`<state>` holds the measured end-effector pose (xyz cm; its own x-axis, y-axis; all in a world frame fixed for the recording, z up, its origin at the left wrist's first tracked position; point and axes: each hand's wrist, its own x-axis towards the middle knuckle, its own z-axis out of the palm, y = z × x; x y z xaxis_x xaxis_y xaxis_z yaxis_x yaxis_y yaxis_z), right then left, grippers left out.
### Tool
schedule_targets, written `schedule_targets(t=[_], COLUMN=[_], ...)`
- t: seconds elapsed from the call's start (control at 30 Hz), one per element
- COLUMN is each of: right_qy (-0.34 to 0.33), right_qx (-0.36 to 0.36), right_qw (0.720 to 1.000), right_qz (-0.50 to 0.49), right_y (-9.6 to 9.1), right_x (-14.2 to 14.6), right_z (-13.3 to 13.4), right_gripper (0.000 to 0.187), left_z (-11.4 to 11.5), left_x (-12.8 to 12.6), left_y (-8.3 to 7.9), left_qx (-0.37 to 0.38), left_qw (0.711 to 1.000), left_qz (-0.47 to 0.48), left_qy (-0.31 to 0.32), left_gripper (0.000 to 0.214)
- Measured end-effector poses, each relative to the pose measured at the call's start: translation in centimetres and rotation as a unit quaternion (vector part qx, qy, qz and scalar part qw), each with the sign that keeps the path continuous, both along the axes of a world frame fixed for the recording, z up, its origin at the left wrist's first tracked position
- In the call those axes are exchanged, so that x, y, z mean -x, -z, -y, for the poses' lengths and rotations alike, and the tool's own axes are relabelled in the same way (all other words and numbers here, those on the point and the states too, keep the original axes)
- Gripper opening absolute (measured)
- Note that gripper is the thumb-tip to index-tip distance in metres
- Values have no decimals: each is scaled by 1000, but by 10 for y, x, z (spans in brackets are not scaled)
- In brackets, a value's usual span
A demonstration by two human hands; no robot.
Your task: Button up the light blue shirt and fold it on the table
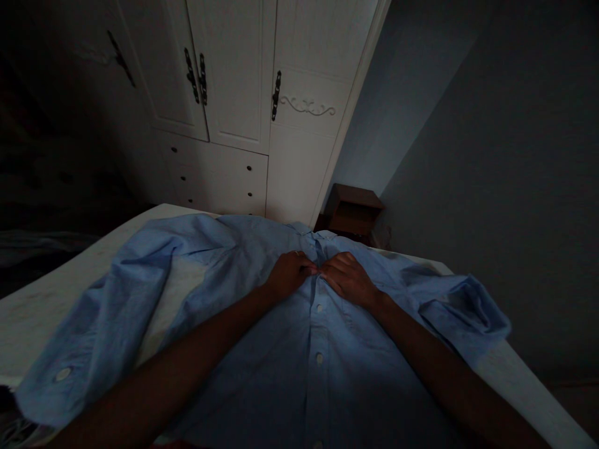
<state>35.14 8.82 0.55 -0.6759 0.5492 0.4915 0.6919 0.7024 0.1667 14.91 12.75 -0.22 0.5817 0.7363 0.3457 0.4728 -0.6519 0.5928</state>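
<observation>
A light blue button-up shirt [276, 362] lies spread front side up, its collar at the far end and its sleeves out to both sides. My left hand [291, 274] pinches the edge of the front opening near the upper chest. Close against it, my right hand [347, 278] grips the button placket, and the fingertips of both hands meet there. Whatever button lies between the fingers is hidden. Below the hands, a white button [319, 308] and others run down the placket. The left-side sleeve bends toward me, with a cuff button [63, 374] showing.
Under the shirt is a white surface [28, 312] with pale markings. Beyond it stands a white wardrobe [234, 75] with dark handles and drawers. A brown wooden nightstand [358, 196] sits in the corner by the grey wall [505, 156]. Dim clutter lies at the left.
</observation>
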Motion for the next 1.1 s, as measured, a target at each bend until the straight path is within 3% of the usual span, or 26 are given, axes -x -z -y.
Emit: schedule_targets(t=[0.5,0.7,0.9,1.1], right_qy=[19,25,25,25], right_qx=[-5,21,24,88], right_qw=[1000,999,999,993], right_qz=[10,6,-11,-69], right_y=[0,-1,4,7], right_x=[0,0,-2,-2], right_z=[2,1,-1,-4], right_gripper=[25,29,28,25], left_z=[2,10,23,25], left_x=[-1,0,-6,-11], left_y=[-2,-12,-16,-9], left_qx=[12,11,-7,-2], left_qw=[1000,999,993,992], left_qz=[-3,-42,-97,-78], left_qy=[-24,-11,-63,-95], left_gripper=[20,28,21,21])
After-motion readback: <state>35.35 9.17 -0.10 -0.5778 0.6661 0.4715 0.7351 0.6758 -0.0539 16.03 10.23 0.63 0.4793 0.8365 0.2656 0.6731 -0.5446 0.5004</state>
